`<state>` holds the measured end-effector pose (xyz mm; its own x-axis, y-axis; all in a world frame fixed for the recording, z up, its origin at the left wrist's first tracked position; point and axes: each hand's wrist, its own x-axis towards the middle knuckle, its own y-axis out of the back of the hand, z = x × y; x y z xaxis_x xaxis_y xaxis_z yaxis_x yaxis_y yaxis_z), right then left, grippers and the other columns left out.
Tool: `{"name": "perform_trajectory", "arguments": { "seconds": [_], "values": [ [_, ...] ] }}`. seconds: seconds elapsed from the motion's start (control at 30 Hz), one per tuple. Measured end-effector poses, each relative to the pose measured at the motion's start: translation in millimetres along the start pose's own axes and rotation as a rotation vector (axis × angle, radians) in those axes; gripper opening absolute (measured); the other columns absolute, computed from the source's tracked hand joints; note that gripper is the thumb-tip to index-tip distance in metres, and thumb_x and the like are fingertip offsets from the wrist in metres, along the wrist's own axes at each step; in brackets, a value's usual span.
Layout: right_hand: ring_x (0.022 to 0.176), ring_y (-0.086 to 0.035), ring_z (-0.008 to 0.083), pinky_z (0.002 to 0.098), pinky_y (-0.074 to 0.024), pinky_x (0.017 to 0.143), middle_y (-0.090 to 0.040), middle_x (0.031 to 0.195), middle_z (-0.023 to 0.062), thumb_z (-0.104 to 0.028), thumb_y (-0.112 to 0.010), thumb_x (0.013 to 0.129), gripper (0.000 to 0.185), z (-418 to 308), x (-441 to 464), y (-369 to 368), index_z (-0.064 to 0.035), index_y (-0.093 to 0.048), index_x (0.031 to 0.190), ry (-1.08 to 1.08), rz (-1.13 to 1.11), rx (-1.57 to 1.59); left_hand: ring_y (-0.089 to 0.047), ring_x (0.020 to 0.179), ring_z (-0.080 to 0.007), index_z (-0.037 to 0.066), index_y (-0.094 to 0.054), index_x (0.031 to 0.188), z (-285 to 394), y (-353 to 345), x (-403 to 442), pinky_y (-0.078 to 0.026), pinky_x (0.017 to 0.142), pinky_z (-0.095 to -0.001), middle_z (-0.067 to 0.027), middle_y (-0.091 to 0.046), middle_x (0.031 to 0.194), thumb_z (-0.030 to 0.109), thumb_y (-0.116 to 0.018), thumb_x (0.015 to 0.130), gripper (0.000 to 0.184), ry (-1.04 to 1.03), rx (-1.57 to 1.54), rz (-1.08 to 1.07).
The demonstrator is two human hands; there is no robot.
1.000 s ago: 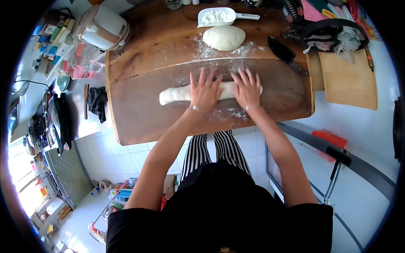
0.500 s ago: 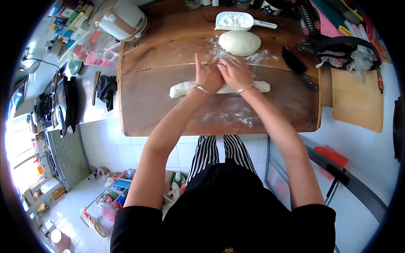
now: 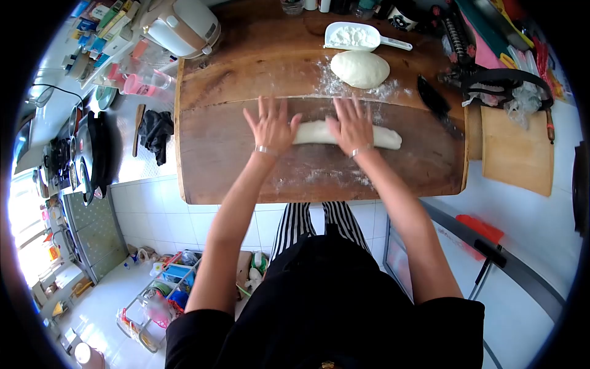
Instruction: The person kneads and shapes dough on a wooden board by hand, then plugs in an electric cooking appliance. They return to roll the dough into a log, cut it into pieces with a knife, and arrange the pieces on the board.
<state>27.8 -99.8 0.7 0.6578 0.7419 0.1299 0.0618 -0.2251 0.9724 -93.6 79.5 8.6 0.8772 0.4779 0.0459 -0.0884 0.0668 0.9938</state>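
A long roll of pale dough (image 3: 314, 133) lies crosswise on the wooden board (image 3: 221, 166). My left hand (image 3: 272, 128) is over its left end, fingers spread and pointing away from me; that end is hidden beneath the hand. Flat on the roll, right of its middle, is my right hand (image 3: 353, 128), also with fingers apart. Beyond the hands sits a rounded lump of dough (image 3: 360, 69) in scattered flour. Just behind that lump, a white scoop (image 3: 396, 43) holds flour.
A dark-bladed knife (image 3: 434, 101) lies at the board's right side. Bags and straps crowd the back right corner, near a hanging tan board (image 3: 516, 150). A white appliance (image 3: 184, 27) stands at the back left. Left of the board is a black cloth (image 3: 156, 132).
My hands, together over the middle of the roll before, have separated. The left moved left toward the roll's end, and the right came slightly nearer me. Both now have fingers spread.
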Motion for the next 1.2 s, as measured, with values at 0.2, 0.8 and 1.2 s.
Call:
{"name": "perform_trajectory", "arguments": {
  "seconds": [0.2, 0.8, 1.2],
  "values": [
    [0.134, -0.040, 0.0294, 0.0516, -0.0246, 0.113, -0.046, 0.142, 0.0107, -0.042, -0.058, 0.090, 0.058, 4, -66, 13, -0.0098, -0.046, 0.138, 0.097, -0.110, -0.053, -0.045, 0.130, -0.0291, 0.006, -0.054, 0.132, 60, -27, 12, -0.036, 0.107, -0.0463, -0.0121, -0.052, 0.137, 0.041, -0.058, 0.090, 0.054, -0.740, -0.339, 0.087],
    [0.087, -0.066, 0.0332, 0.0447, -0.0525, 0.073, -0.065, 0.092, 0.0123, -0.016, -0.074, 0.072, 0.034, 75, -28, 106, -0.0095, -0.054, 0.099, 0.349, -0.560, 0.053, -0.068, 0.075, -0.0170, -0.002, -0.065, 0.099, 98, 0, 33, -0.054, 0.070, -0.0312, -0.0102, -0.070, 0.085, 0.016, -0.075, 0.075, 0.031, -0.513, -0.864, -1.338],
    [0.090, -0.064, 0.0284, 0.0419, -0.0521, 0.076, -0.062, 0.089, 0.0071, -0.015, -0.073, 0.073, 0.030, 132, -28, 77, -0.0134, -0.056, 0.097, 0.416, -0.292, 0.063, -0.065, 0.067, -0.0183, 0.000, -0.065, 0.093, 23, 33, 56, -0.051, 0.068, -0.0320, -0.0105, -0.068, 0.076, 0.018, -0.071, 0.073, 0.028, -0.480, -0.594, -1.236]
  ]
}}
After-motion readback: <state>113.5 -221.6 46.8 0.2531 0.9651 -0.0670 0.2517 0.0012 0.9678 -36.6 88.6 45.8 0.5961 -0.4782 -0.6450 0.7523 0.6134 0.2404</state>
